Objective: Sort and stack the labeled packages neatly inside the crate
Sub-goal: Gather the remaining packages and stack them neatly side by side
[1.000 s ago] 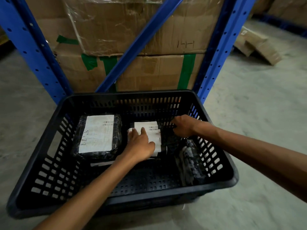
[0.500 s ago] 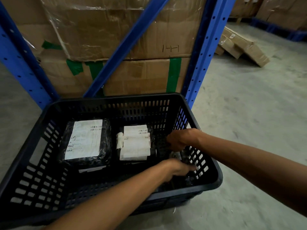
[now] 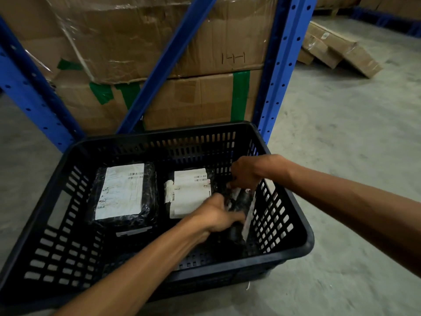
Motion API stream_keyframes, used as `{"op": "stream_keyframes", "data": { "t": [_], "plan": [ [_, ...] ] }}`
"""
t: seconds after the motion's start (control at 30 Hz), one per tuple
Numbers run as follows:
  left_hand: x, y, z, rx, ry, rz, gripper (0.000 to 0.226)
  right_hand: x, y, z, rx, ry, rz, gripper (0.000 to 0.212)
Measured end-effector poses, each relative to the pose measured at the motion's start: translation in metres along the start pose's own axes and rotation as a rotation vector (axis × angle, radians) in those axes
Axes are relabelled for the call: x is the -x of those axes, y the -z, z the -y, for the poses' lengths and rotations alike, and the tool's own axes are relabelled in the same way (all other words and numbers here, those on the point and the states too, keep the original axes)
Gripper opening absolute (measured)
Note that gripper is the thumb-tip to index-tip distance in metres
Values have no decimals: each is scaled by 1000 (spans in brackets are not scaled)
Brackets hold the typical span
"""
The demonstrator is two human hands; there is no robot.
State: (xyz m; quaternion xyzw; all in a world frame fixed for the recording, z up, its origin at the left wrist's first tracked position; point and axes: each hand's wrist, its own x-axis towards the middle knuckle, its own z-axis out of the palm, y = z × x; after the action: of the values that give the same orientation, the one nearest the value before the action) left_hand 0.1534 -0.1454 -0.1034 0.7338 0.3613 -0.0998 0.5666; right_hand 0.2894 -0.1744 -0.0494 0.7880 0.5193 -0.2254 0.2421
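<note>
Both hands are gripping one black-wrapped package (image 3: 239,208) standing on edge against the black crate (image 3: 296,226) right wall: left hand (image 3: 216,215) at its near end, right hand (image 3: 245,173) at its far end. Best laid flat, label up, beside the small labeled package (image 3: 190,192).

One black slotted plastic crate (image 3: 57,236) sits on the floor. Inside it are three black-wrapped packages: two lie flat with white labels up, a larger one (image 3: 124,193) and a smaller one (image 3: 189,195), and a third (image 3: 239,201) is on edge. Two bare hands reach in, left (image 3: 216,215) and right (image 3: 248,172).
</note>
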Motion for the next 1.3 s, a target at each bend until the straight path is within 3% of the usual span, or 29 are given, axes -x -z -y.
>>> {"op": "stream_keyframes", "data": {
  "t": [0.1,0.2,0.3,0.4,0.47,0.57,0.67,0.77,0.93,1.07,1.3],
  "plan": [
    [19,39,4,169,-110,-73,37,11,25,-11,-370,-5,-63,63],
    [37,87,1,343,-165,-211,7,27,46,-19,-813,24,-100,69],
    [49,129,-2,569,-150,-157,18,36,50,-17,-1197,159,-109,73],
    [56,161,0,810,-78,-138,24,33,36,-6,-1488,365,-42,51],
    [54,171,4,929,-2,-127,39,28,24,6,-1624,331,-134,44],
    [44,172,9,1023,88,-112,43,16,6,24,-1834,230,-228,42],
    [31,166,11,1105,114,-152,46,9,-7,32,-1936,194,-277,33],
    [20,150,8,1092,27,-238,33,7,-19,32,-2045,151,-375,31],
    [-8,109,7,590,-87,-420,34,-9,-47,48,-2113,-83,-525,35],
    [-28,104,20,315,-54,-486,44,-22,-62,62,-1964,-165,-552,41],
    [-57,99,43,120,49,-494,54,-50,-75,58,-1696,-52,-302,66]
  ]
}}
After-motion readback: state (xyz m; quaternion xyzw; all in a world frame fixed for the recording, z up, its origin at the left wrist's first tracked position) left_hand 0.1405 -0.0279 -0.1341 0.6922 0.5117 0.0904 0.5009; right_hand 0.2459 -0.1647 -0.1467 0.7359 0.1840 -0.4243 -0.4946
